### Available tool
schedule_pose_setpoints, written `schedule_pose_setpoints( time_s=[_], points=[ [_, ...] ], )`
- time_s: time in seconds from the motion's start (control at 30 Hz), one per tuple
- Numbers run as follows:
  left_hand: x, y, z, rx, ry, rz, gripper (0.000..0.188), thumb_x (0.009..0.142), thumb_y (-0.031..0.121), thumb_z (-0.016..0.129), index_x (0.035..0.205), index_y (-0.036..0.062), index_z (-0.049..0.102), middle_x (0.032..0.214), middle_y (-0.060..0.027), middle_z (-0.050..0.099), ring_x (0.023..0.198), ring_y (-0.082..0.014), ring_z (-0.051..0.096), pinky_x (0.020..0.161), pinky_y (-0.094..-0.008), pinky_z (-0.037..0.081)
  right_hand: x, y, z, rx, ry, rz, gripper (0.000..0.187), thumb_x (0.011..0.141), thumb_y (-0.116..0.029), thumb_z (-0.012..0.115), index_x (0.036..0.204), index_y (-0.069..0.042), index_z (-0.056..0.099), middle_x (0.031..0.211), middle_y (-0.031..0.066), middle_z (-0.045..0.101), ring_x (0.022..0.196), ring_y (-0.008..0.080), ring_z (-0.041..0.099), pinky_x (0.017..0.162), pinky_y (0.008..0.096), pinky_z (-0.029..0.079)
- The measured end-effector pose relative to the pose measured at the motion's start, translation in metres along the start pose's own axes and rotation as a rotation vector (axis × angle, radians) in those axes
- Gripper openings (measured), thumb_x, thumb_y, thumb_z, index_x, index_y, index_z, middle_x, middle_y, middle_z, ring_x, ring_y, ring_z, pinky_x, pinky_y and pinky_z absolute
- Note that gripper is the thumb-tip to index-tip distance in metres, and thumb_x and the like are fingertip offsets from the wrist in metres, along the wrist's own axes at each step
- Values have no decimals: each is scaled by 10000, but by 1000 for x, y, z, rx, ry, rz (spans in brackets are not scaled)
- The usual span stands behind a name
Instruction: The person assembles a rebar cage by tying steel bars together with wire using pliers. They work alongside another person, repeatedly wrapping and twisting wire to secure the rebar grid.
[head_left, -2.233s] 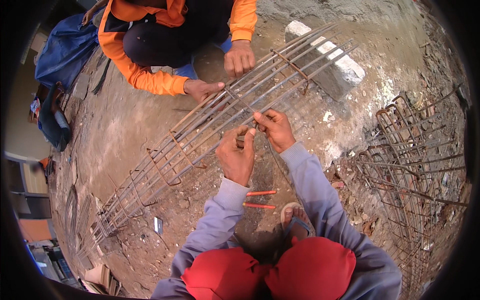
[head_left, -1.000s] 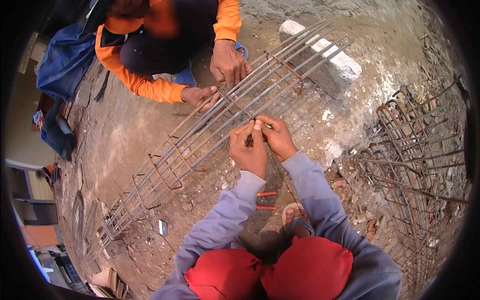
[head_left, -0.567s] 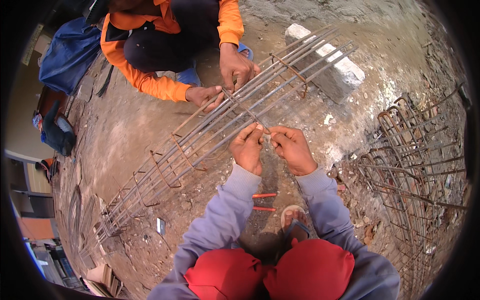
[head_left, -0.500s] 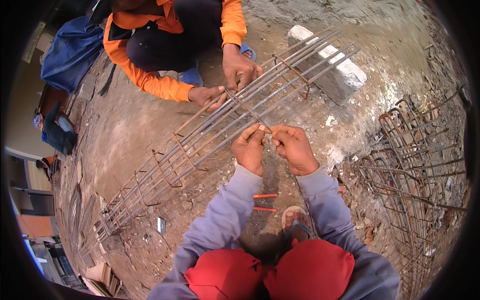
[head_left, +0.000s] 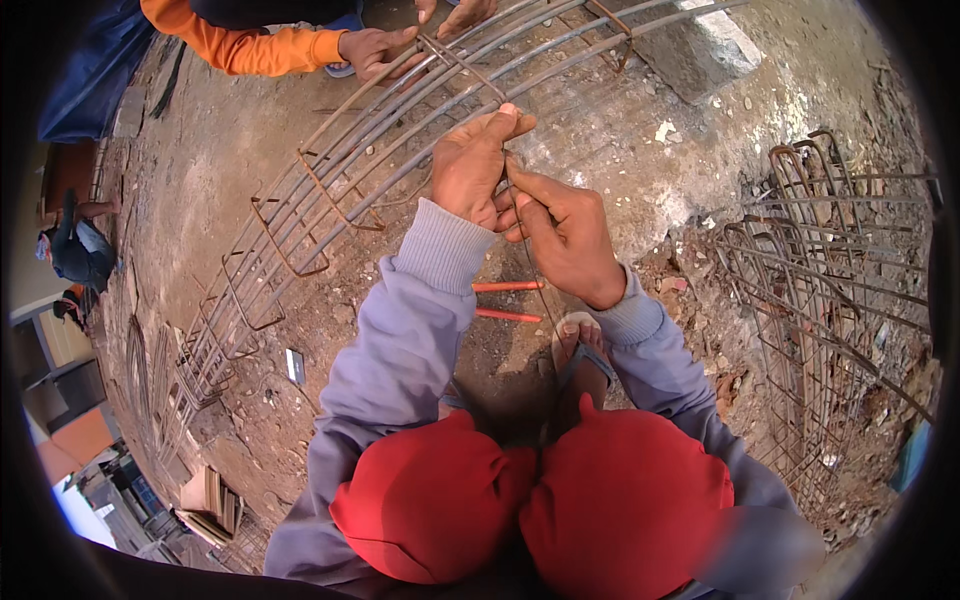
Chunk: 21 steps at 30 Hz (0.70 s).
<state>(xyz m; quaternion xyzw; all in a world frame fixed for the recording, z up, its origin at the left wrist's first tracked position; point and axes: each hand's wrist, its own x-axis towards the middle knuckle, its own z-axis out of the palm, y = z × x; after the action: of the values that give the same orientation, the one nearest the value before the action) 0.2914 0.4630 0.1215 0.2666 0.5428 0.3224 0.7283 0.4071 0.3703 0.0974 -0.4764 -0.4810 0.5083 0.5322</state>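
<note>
Head view shows the left hand [head_left: 472, 168] raised to the near edge of a long rebar cage [head_left: 408, 122], its thumb and forefinger at the end of a stirrup [head_left: 470, 70]; whether they are clamped on it or only touching, I cannot tell. Just below and to its right, the right hand [head_left: 568, 235] is closed with bent fingers on a thin dark wire [head_left: 533, 262], which trails down past the palm. The cage runs from beyond the hands down to their left. Past the left hand, a co-worker's hand [head_left: 375, 50] is at the cage's far side. Below the hands lie two orange handles [head_left: 508, 286] (near the wearer's sandalled foot [head_left: 583, 352]). Well to the right hand's right sits more bent rebar [head_left: 800, 250].
</note>
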Motion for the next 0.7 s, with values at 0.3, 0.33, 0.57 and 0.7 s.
schedule_pose_setpoints(
  time_s=[0.3, 0.33, 0.57, 0.7],
  points=[
    [14, -19, 11, -106, 5, 65, 153, 1034, 247, 644, 1089, 107, 668, 997, 23, 659, 811, -89, 473, 804, -303, 463, -53, 127, -48, -562, -412, 26, 387, 833, -202, 794, 1171, -84, 646, 1136, 144, 659, 1036, 326, 661, 844, 441, 549],
    [12, -19, 10, -120, 22, 52, 154, 1035, 253, 644, 1089, 110, 666, 994, 23, 649, 822, -92, 478, 823, -318, 477, -61, 133, -27, -658, -430, -170, 475, 772, -253, 846, 1180, -115, 646, 1153, 130, 638, 1084, 345, 625, 869, 472, 518],
    [14, -15, 6, -250, -81, 7, 188, 1076, 225, 570, 1136, 52, 611, 1000, -17, 609, 806, -90, 545, 725, -238, 545, -79, 151, 29, -1056, -618, -400, 454, 809, -343, 792, 1146, -92, 620, 1124, 145, 573, 1091, 359, 568, 860, 469, 499],
    [13, -13, 2, -255, -84, 4, 209, 1075, 237, 575, 1093, 35, 627, 968, -22, 636, 740, -66, 547, 613, -180, 483, -63, 148, 8, -896, -652, -218, 399, 870, -346, 730, 1106, -55, 592, 1057, 198, 604, 1025, 391, 603, 844, 493, 506]
  ],
)
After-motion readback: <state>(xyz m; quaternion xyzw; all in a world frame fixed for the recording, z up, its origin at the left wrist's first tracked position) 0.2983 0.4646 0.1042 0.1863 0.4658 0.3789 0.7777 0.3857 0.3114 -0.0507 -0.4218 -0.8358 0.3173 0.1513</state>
